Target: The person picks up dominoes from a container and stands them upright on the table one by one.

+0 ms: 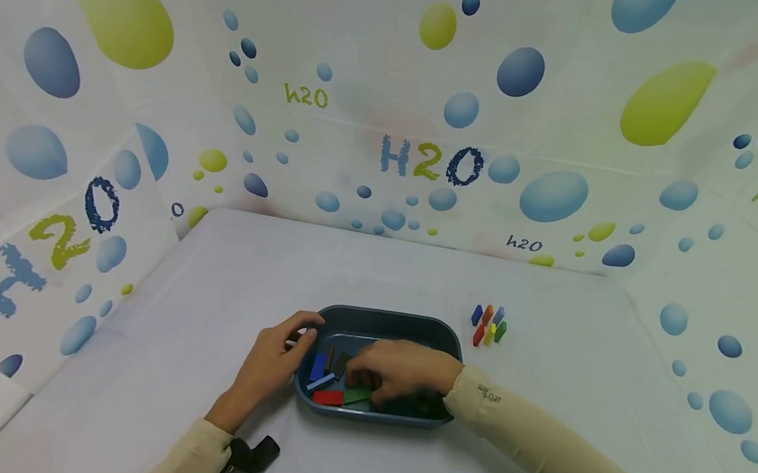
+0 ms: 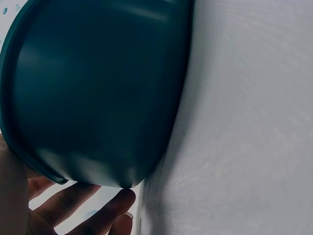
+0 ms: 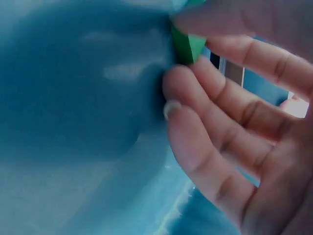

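A dark blue plastic tub point(image 1: 381, 419) sits on the table with several flat coloured blocks inside. My left hand point(image 1: 274, 353) holds the tub's left end, thumb at the rim and fingers against the outside wall, as the left wrist view also shows. Reaching into the tub, my right hand point(image 1: 403, 368) pinches a green block point(image 3: 186, 46) between thumb and fingertips near the tub floor. Beside it lie a red block point(image 1: 328, 397), a light blue block point(image 1: 321, 382), a blue block point(image 1: 317, 368), a brown block point(image 1: 329, 358) and a black block point(image 1: 341, 365).
Right of the tub, several small blocks stand upright in two rows, among them an orange block point(image 1: 488, 314) and a yellow block point(image 1: 490, 335). A black strap point(image 1: 253, 454) is by the left wrist. A printed sheet point(image 1: 360, 119) hangs behind the white table point(image 1: 267, 258).
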### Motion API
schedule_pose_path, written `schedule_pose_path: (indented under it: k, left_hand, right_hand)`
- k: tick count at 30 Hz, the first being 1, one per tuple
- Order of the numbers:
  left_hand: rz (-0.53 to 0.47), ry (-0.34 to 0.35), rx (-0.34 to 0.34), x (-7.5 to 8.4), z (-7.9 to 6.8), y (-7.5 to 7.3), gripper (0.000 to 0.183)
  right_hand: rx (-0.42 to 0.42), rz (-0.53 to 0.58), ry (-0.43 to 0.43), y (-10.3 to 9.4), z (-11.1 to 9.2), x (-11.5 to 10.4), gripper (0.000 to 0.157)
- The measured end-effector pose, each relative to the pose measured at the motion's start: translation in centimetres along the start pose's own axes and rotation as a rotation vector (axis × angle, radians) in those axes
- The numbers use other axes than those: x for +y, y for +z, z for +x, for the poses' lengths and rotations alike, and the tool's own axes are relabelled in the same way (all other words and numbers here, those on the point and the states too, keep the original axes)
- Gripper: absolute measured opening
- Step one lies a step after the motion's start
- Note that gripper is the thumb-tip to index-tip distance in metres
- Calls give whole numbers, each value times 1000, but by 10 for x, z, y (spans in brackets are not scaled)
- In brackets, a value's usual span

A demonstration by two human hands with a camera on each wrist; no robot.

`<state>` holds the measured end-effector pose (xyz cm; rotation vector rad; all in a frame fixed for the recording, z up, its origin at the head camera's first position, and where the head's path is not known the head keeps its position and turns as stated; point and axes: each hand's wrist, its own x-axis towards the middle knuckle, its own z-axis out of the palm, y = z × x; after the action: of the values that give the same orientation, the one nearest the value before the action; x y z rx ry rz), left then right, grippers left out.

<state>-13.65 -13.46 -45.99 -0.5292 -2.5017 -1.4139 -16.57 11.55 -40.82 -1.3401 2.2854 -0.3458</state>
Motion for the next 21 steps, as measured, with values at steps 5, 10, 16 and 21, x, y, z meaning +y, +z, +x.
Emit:
schedule_pose_path:
  k: [5, 10, 16, 21]
  left_hand:
    - [-3, -13, -5, 0, 0, -1, 20]
    - [9, -18, -5, 1, 0, -1, 20]
    - [13, -21, -13, 2, 2, -2, 20]
    - [14, -23, -13, 3, 1, -2, 20]
  right_hand:
    - [33, -28, 14, 0, 1, 0, 33]
    - [43, -49, -16, 1, 6, -2, 34]
    - [23, -74, -23, 0, 12, -5, 34]
    - [13, -60, 3, 0, 10, -2, 36]
